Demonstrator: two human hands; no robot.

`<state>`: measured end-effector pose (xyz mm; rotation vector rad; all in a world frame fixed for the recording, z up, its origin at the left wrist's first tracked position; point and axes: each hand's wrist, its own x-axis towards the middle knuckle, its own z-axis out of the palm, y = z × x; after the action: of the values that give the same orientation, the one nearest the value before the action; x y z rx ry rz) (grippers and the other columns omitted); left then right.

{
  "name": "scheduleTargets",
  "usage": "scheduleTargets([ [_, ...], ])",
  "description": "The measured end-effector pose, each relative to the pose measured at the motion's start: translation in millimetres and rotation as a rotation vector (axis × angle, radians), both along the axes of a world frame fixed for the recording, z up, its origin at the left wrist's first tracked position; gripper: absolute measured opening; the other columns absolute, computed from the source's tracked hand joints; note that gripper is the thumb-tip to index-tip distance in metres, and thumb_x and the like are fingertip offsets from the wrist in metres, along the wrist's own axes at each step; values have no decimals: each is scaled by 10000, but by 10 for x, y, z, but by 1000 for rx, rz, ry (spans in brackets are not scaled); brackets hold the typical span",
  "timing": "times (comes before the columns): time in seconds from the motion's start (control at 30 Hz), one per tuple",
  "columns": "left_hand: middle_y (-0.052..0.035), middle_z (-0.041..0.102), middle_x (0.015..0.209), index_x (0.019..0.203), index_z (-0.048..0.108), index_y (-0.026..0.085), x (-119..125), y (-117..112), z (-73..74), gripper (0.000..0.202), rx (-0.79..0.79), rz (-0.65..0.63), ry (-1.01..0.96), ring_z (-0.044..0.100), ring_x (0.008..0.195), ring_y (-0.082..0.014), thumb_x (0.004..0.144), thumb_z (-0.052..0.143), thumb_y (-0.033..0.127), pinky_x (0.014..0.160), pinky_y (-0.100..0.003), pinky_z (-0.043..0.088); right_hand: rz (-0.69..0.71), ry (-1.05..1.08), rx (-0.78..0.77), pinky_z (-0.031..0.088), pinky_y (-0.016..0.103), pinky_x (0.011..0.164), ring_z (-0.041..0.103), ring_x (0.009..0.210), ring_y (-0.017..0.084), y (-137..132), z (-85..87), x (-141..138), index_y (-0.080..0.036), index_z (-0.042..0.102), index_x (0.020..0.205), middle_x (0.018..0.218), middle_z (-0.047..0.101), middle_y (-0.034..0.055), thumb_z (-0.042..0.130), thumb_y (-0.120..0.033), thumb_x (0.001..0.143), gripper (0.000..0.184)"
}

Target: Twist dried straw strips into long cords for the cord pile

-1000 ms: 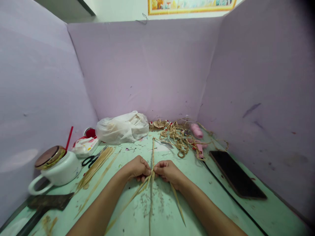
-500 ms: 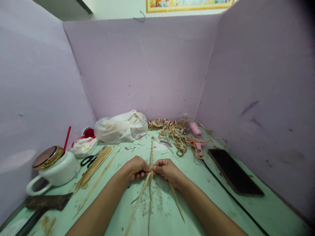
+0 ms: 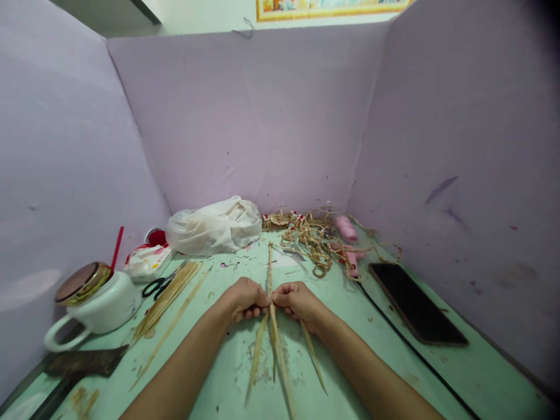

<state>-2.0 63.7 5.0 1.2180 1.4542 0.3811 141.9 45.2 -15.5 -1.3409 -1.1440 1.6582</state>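
Observation:
A thin braid of tan straw strips (image 3: 270, 268) lies on the green table (image 3: 350, 326), running away from me. My left hand (image 3: 242, 299) and my right hand (image 3: 297, 301) are both closed, pinching the strips where the braid ends. Below the hands the loose straw ends (image 3: 273, 356) fan out toward me across the tabletop. The fingertips of both hands nearly touch at the braid.
A bundle of straw strips (image 3: 168, 297) and black scissors (image 3: 157, 286) lie left. A white lidded mug (image 3: 94, 300) stands far left, a white plastic bag (image 3: 214, 227) at the back, tangled braids (image 3: 315, 242) and pink thread (image 3: 346, 228) back right, a black phone (image 3: 415, 303) right.
The loose straw ends below my hands have shifted and regrouped, swinging from the left toward the middle. Both hands stay pinched at the same spot; the view has tilted slightly.

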Motion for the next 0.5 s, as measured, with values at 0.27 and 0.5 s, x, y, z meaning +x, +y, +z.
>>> scheduleTargets([
  [0.27,23,484,379,553,513,128,91,-94,79,99,-46,-1,-132,355,286,-48,587,590,179,307,-167,211,38,27,-9,127,175,342,258,329,29,12,19,45,-127,540,591,374,413,-64,553,-141,615,31],
  [0.5,34,422,352,465,460,136,50,-61,13,173,-69,15,-73,309,272,-40,601,560,177,295,-168,185,138,40,-7,95,180,349,215,319,23,26,1,81,-129,514,563,349,352,-75,539,-206,624,101],
])
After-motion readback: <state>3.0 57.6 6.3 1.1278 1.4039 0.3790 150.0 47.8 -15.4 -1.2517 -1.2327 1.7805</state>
